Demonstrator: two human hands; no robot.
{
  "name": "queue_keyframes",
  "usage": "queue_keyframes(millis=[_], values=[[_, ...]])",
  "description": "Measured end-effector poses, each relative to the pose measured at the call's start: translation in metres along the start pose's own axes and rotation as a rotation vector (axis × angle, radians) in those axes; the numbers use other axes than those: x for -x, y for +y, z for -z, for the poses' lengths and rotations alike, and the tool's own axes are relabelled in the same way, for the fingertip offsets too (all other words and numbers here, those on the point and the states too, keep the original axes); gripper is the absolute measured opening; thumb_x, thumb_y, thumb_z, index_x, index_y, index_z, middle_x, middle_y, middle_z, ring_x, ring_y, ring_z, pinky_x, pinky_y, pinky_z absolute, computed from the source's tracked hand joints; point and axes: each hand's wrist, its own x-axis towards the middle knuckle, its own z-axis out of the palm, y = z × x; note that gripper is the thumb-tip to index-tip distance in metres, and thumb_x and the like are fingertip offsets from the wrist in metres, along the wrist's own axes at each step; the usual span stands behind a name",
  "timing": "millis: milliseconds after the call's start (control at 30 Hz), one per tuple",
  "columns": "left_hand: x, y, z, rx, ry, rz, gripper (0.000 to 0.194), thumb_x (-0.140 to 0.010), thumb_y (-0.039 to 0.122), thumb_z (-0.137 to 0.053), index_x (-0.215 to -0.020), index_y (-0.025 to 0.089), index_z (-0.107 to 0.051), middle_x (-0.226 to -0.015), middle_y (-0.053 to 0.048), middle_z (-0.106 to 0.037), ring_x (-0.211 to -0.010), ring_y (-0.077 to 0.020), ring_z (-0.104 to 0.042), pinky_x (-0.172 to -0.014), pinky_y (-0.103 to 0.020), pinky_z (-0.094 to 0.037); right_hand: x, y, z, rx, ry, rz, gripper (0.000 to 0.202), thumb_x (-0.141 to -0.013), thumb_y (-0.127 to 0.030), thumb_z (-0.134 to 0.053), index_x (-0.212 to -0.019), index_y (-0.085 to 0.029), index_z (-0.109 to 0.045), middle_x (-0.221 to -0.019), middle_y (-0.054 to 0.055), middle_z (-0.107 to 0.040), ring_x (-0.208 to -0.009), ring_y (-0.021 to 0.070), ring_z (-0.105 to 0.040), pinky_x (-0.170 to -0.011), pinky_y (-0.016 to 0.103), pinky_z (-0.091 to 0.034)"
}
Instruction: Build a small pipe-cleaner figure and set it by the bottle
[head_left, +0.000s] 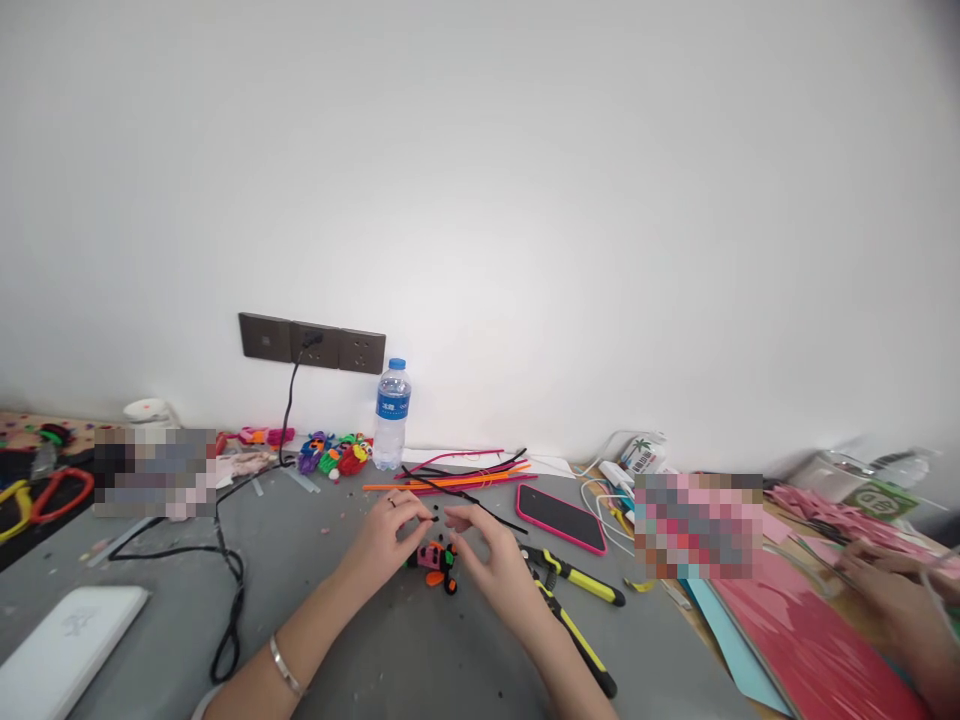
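Head view: one figure [433, 556] on the tabletop [390, 650], below and between both hands. Small, fuzzy, pink body with black bands, green at the ends, orange oval at the lower edge, black curled bits with orange on the right side. Looks like bent chenille wire.

Left hand [394, 530]: grip pressed together, thumb and index pinching a tiny black bit [435, 518] just above the figure. Right hand [491, 560]: grip spread, thumb and index apart, tips near the figure's right side. Can't tell about contact there. One thin dark ring and one smooth metal bracelet [283, 665] on the left side.

Right of the hands: one pair of pliers [581, 578], two yellow-and-black handles; one phone [562, 519], flat dark screen, pink rim. Behind: loose pile of stems [450, 483], thin, straight, orange, magenta and black, too overlapped to count. One clear plastic bottle [392, 410], blue cap and label. At least three fuzzy toys [315, 455] to its left, bright mixed colours.

Left: one rounded white slab [75, 650], one looped black cord [289, 400] up to a three-plate socket panel [266, 338]. Far right: glossy red sheet [817, 640], co-worker's hand [892, 595] beside it.
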Motion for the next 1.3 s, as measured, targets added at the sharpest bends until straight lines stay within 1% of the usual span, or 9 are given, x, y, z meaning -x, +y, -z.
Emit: queue_keyframes(millis=[133,233,400,533,700,833,967,1100,1300], values=[[-0.001,0.001,0.002,0.032,0.001,0.009,0.016,-0.088,0.019,-0.051,-0.078,0.021,-0.062,-0.082,-0.003,-0.065,-0.084,-0.019,-0.061,-0.077,-0.03,-0.046,-0.021,0.005,-0.019,-0.066,0.062,-0.006,0.009,-0.084,-0.021,-0.055,-0.083,-0.019,-0.063,-0.076,0.002,-0.064,-0.069,0.0163,-0.057,-0.066,0.026,-0.047],[-0.003,0.001,0.002,0.035,0.006,0.034,0.015,-0.088,0.021,-0.051,-0.078,0.021,-0.063,-0.082,-0.003,-0.066,-0.083,-0.0192,-0.061,-0.076,-0.03,-0.046,-0.026,0.009,-0.026,-0.079,0.1,-0.013,0.011,-0.082,-0.022,-0.055,-0.073,-0.019,-0.059,-0.068,0.0,-0.058,-0.063,0.0149,-0.051,-0.06,0.025,-0.042],[-0.006,-0.008,0.012,-0.016,-0.011,0.09,0.02,-0.089,0.026,-0.049,-0.081,0.022,-0.067,-0.085,-0.004,-0.069,-0.085,-0.0208,-0.062,-0.08,-0.033,-0.046,-0.024,0.023,-0.02,0.034,0.12,0.007,0.007,-0.081,-0.019,-0.051,-0.075,-0.02,-0.056,-0.072,0.001,-0.058,-0.068,0.0165,-0.055,-0.066,0.026,-0.042],[-0.008,-0.02,0.03,-0.057,0.023,0.307,0.022,-0.087,0.028,-0.045,-0.088,0.022,-0.067,-0.093,-0.006,-0.07,-0.085,-0.0225,-0.062,-0.076,-0.033,-0.047,-0.018,0.042,-0.008,0.282,0.144,-0.07,0.01,-0.08,-0.021,-0.051,-0.072,-0.021,-0.056,-0.074,0.002,-0.06,-0.068,0.0185,-0.055,-0.07,0.031,-0.039],[-0.005,-0.028,0.037,-0.066,-0.11,0.459,0.024,-0.083,0.034,-0.047,-0.087,0.022,-0.067,-0.088,-0.005,-0.071,-0.077,-0.0227,-0.062,-0.065,-0.031,-0.045,-0.01,0.056,-0.005,0.436,0.111,-0.173,0.015,-0.082,-0.025,-0.05,-0.075,-0.022,-0.063,-0.082,0.004,-0.065,-0.075,0.0218,-0.059,-0.078,0.037,-0.036],[-0.002,-0.03,0.029,-0.091,-0.186,0.47,0.021,-0.08,0.036,-0.053,-0.082,0.021,-0.069,-0.085,-0.005,-0.071,-0.08,-0.0241,-0.062,-0.067,-0.031,-0.044,-0.01,0.058,-0.005,0.427,0.147,-0.2,0.021,-0.085,-0.03,-0.048,-0.078,-0.023,-0.067,-0.082,0.005,-0.067,-0.075,0.0226,-0.06,-0.079,0.039,-0.037],[-0.001,-0.032,0.023,-0.084,-0.212,0.458,0.016,-0.076,0.032,-0.058,-0.08,0.021,-0.07,-0.082,-0.005,-0.073,-0.082,-0.0253,-0.062,-0.07,-0.033,-0.044,-0.011,0.056,-0.004,0.331,0.179,-0.163,0.027,-0.087,-0.036,-0.045,-0.077,-0.022,-0.066,-0.076,0.005,-0.067,-0.069,0.0213,-0.059,-0.073,0.035,-0.042],[0.0,-0.032,0.022,-0.087,-0.211,0.44,0.014,-0.074,0.026,-0.058,-0.08,0.022,-0.07,-0.08,-0.005,-0.073,-0.081,-0.0254,-0.062,-0.07,-0.034,-0.044,-0.012,0.055,-0.004,0.236,0.21,-0.117,0.032,-0.088,-0.041,-0.044,-0.078,-0.02,-0.066,-0.071,0.006,-0.066,-0.064,0.0198,-0.058,-0.066,0.031,-0.045],[0.001,-0.032,0.018,-0.086,-0.17,0.407,0.017,-0.074,0.02,-0.056,-0.088,0.022,-0.066,-0.072,-0.002,-0.071,-0.072,-0.0226,-0.062,-0.066,-0.032,-0.045,-0.012,0.054,-0.007,0.174,0.218,-0.103,0.027,-0.087,-0.037,-0.047,-0.081,-0.019,-0.066,-0.07,0.005,-0.066,-0.061,0.0191,-0.059,-0.063,0.03,-0.045]])
